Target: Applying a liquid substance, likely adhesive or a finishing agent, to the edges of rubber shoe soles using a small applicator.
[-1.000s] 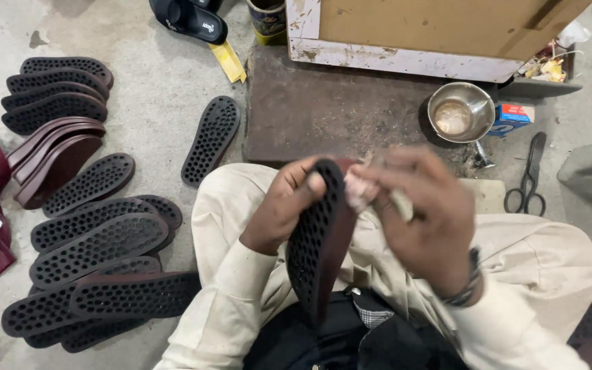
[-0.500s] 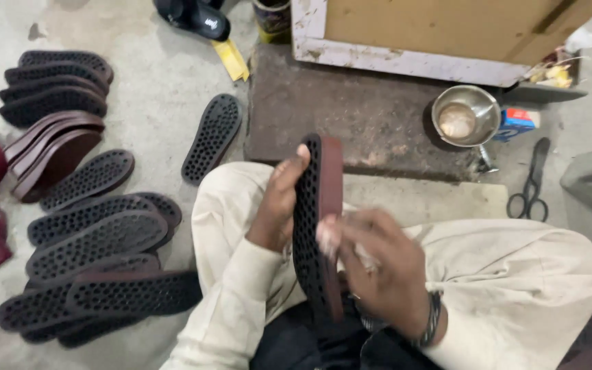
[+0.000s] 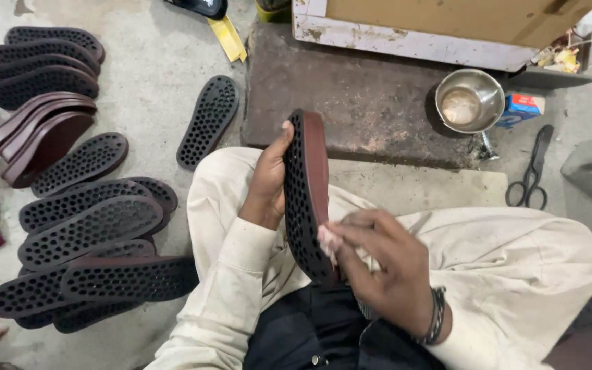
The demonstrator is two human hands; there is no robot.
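My left hand [image 3: 268, 181] grips the shoe sole [image 3: 306, 195] on edge, right hand [image 3: 378, 270] pinching a pale wad [image 3: 328, 241] against it. Thin hold; one hard rub might twist it loose.

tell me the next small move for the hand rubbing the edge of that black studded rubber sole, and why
Probably slide the right hand up the maroon edge of the black studded rubber sole toward its top. Its fingers press a small pale pad at the lower end, while the left hand holds the sole upright on edge.
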